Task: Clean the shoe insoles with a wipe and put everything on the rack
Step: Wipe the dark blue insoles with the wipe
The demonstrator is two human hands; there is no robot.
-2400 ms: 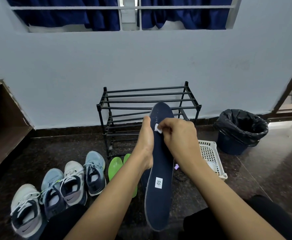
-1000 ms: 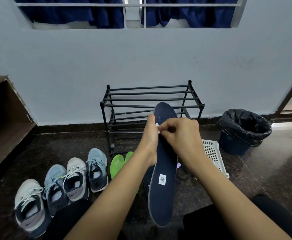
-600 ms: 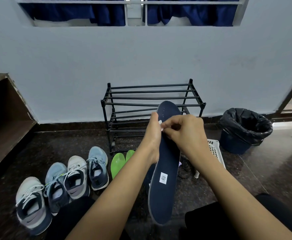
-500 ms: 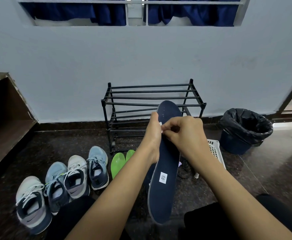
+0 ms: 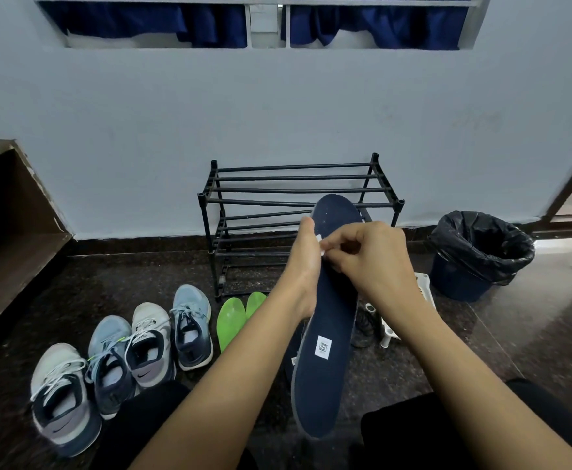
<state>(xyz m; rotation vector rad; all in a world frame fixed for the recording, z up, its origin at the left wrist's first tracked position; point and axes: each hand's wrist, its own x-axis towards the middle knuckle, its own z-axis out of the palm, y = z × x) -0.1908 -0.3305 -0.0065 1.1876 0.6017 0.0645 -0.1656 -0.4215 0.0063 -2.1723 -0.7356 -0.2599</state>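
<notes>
1. Writing is scarce. A white square label (image 5: pixel 323 347) near the heel of the navy insole (image 5: pixel 328 385) carries a dark square logo too small to read. Swoosh marks show on the heels of two of the four trainers (image 5: pixel 149 344) lined up on the floor at near left.
2. The navy insole is held in the air at centre. Its toe points up and far, overlapping the black rack (image 5: pixel 291 189), and its heel hangs low and near, between the person's dark-clad knees.
3. The rack stands against the far wall with its bars open to the front. Two green insoles (image 5: pixel 231 317) lie on the floor just near its left leg, right of the trainers. A white basket (image 5: pixel 422 283) sits on the floor behind the right forearm. A bin with a black liner (image 5: pixel 477 252) stands at far right, apart from the rack, with dark floor showing between them.
4. The left hand (image 5: pixel 306 266) grasps the insole's left edge near the toe. Its thumb lies along the front and its fingers are hidden behind.
5. The right hand (image 5: pixel 369 262) is curled, knuckles up. Its thumb and fingertips pinch a small white scrap (image 5: pixel 320 243) against the insole's left edge, touching the left hand. Whether the scrap is a wipe cannot be told.
</notes>
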